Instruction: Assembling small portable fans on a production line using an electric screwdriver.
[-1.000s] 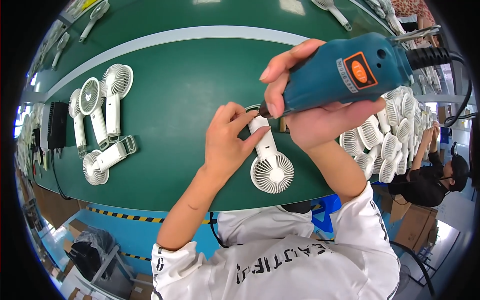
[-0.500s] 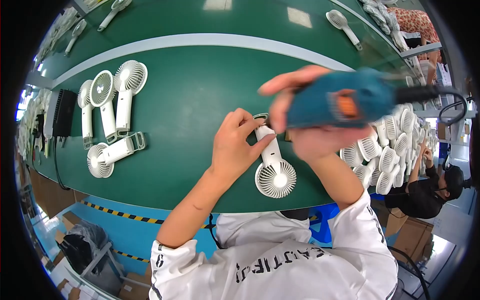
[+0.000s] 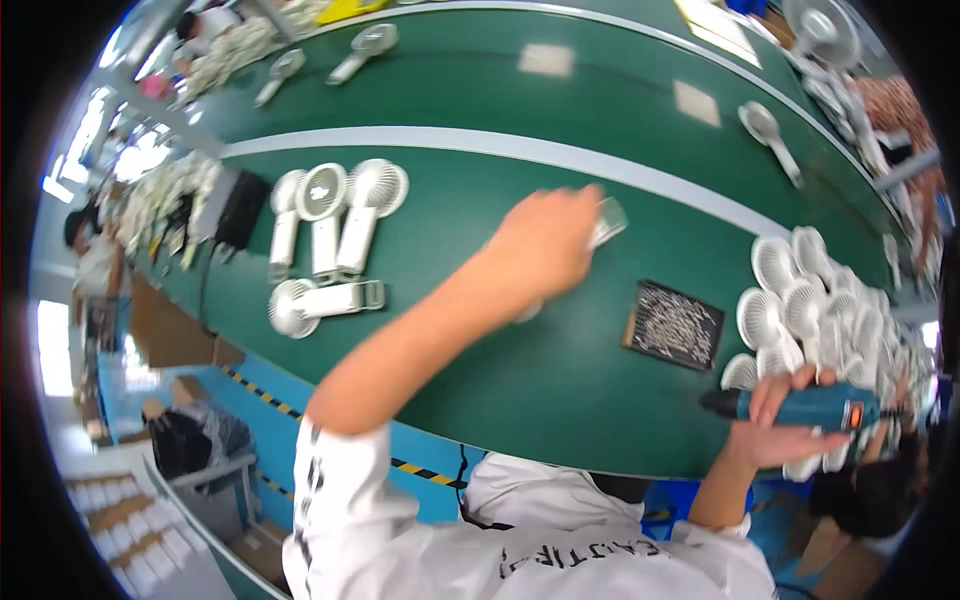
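Gripping the blue electric screwdriver (image 3: pixel 800 408), the right hand (image 3: pixel 785 425) has dropped away from the handheld fan (image 3: pixel 600 225); the left hand (image 3: pixel 545 245), closed on that fan, has carried it farther out.

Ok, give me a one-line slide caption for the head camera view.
Left hand grips a white handheld fan over the green table; right hand holds a teal electric screwdriver.

Bare green table (image 3: pixel 470 380) between fan clusters (image 3: pixel 330 240)
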Tool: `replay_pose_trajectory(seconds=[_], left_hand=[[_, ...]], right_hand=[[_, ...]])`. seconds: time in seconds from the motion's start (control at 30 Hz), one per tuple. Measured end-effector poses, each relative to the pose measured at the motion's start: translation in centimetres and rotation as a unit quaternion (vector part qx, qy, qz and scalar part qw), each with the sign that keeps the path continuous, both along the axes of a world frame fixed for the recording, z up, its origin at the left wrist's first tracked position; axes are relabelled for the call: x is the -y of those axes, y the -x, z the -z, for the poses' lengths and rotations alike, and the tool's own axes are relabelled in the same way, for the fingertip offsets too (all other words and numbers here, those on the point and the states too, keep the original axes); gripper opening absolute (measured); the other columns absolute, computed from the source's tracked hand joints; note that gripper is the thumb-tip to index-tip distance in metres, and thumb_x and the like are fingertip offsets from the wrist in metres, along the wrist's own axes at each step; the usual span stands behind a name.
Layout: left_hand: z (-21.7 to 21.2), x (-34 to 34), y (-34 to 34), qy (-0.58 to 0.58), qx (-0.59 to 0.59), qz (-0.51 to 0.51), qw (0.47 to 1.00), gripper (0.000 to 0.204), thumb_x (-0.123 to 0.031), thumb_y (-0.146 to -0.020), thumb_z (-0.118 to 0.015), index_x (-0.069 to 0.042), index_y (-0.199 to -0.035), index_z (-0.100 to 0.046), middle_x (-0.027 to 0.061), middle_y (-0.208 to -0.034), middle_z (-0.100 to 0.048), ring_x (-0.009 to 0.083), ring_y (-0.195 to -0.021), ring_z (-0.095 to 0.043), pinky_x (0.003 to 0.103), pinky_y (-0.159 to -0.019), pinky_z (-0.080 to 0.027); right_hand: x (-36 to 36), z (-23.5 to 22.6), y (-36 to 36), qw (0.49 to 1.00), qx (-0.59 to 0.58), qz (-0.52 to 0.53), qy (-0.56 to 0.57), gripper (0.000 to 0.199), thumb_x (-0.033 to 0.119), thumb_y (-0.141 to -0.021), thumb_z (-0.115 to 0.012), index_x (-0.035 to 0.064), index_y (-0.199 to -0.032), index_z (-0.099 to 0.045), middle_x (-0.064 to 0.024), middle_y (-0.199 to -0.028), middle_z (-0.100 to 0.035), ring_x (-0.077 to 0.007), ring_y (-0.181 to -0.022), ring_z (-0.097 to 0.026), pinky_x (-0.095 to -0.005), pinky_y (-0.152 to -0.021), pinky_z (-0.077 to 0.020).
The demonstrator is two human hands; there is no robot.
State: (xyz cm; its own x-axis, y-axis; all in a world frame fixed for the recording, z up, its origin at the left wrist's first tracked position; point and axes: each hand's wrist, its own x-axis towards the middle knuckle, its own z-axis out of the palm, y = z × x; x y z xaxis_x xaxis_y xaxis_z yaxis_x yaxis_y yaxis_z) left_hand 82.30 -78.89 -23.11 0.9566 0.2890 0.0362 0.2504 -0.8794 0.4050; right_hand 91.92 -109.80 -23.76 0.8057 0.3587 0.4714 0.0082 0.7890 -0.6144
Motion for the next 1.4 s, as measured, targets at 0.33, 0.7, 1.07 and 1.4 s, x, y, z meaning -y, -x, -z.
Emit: replay_pose_trajectory(seconds=[0.33,0.7,1.07,1.4], left_hand=[[4.7,-11.2,-12.2,-0.319,0.212,0.164,0.909,0.055,0.007,-0.079,-0.058,-0.016,-0.129,-0.053,0.0120,-0.134,-0.054,0.0321,-0.120,-0.053,0.041,-0.101,-0.045],[2.3,-11.8,17.3,-0.056,-0.113,-0.333,0.934,0.039,-0.027,-0.093,-0.059,-0.008,-0.124,-0.046,0.0176,-0.082,-0.068,0.0367,-0.075,-0.066,0.043,-0.069,-0.049],[3.0,-14.1,7.1,-0.290,-0.030,0.035,0.956,0.046,-0.009,-0.072,-0.075,-0.014,-0.115,-0.059,0.0107,-0.107,-0.055,0.0316,-0.103,-0.054,0.042,-0.087,-0.045],[-1.9,-1.9,4.4,-0.046,0.014,0.070,0.996,0.052,-0.028,-0.077,-0.074,-0.002,-0.117,-0.054,0.0191,-0.083,-0.065,0.0382,-0.074,-0.063,0.044,-0.067,-0.051]], right_hand=[[3.5,1.4,1.0,0.998,-0.042,0.033,0.035,0.069,0.063,-0.091,-0.048,-0.0018,-0.115,-0.042,-0.0179,-0.092,-0.053,-0.0158,-0.038,-0.049,-0.0244,-0.036,-0.0396],[-0.4,1.4,1.3,0.998,-0.049,-0.047,0.012,0.070,0.061,-0.088,-0.056,-0.0009,-0.118,-0.046,-0.0143,-0.089,-0.054,-0.0163,-0.042,-0.050,-0.0261,-0.037,-0.0398],[-1.2,0.1,3.6,0.997,-0.034,-0.043,0.056,0.076,0.074,-0.086,-0.044,0.0052,-0.118,-0.046,-0.0126,-0.090,-0.056,-0.0179,-0.045,-0.053,-0.0304,-0.039,-0.0419],[-6.4,0.9,-0.4,0.988,0.138,-0.067,-0.001,0.094,0.087,-0.072,-0.046,0.0113,-0.128,-0.049,-0.0120,-0.098,-0.059,-0.0199,-0.057,-0.058,-0.0321,-0.048,-0.0453]])
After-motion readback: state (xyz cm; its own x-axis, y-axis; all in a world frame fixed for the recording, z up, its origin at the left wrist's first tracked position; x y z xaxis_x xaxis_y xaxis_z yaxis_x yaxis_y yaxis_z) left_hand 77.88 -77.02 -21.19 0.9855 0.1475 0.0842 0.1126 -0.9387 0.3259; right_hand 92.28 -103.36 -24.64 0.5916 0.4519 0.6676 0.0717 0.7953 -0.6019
